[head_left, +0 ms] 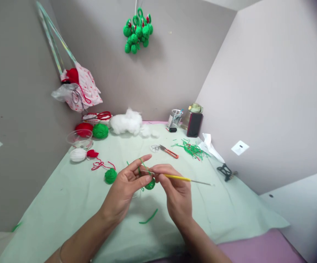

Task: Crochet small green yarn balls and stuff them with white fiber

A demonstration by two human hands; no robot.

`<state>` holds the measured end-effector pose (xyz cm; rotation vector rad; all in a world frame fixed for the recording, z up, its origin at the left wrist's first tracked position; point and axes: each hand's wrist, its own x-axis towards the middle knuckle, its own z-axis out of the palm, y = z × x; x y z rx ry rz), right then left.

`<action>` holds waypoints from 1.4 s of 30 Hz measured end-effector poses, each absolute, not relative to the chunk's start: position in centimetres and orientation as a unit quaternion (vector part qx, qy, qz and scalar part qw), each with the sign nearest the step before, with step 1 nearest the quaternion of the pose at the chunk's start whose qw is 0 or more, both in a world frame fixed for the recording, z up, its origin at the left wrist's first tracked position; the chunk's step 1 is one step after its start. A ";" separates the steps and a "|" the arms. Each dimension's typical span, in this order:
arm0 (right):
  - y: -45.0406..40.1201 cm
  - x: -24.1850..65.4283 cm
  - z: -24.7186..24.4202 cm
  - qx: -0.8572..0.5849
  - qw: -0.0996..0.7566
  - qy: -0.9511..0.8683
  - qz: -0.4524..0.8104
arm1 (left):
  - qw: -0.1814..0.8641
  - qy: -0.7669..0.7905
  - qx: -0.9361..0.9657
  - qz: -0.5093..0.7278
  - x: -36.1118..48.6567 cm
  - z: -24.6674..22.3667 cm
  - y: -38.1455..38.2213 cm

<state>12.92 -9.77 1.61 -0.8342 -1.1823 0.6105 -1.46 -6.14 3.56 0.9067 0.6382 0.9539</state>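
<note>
My right hand (pixel 176 191) grips a crochet hook (pixel 177 178) by its yellow handle, with one metal end pointing left and the other right. Between thumb and fingers, my left hand (pixel 128 182) pinches a small green crocheted ball (pixel 150 184). Green yarn runs over the raised index finger of that hand. The hook's left tip is at the yarn just above the ball; the exact loop is too small to make out. A green ball of yarn (pixel 110 176) lies left of my left hand. Below both hands lies a short green yarn piece (pixel 148 217).
Beyond my hands lie orange thread snips (pixel 169 151) and green yarn scraps (pixel 193 149). White stuffing (pixel 127 122), a clear bowl (pixel 80 140), and red and green yarn balls stand at the back left. A phone (pixel 195 125) leans at the back right. Green crocheted pieces (pixel 138 33) hang above.
</note>
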 end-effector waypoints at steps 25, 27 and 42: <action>-10.9 13.4 1.0 -0.411 0.736 -0.501 0.198 | 0.782 0.253 0.335 0.461 -0.4 2.1 -7.2; -11.0 13.5 1.5 -0.390 0.735 -0.487 0.265 | 0.759 0.254 0.360 0.480 -0.6 2.4 -7.4; -8.4 13.6 1.7 -0.388 0.593 -0.702 -0.070 | 0.776 0.258 0.316 0.481 -0.6 3.2 -5.3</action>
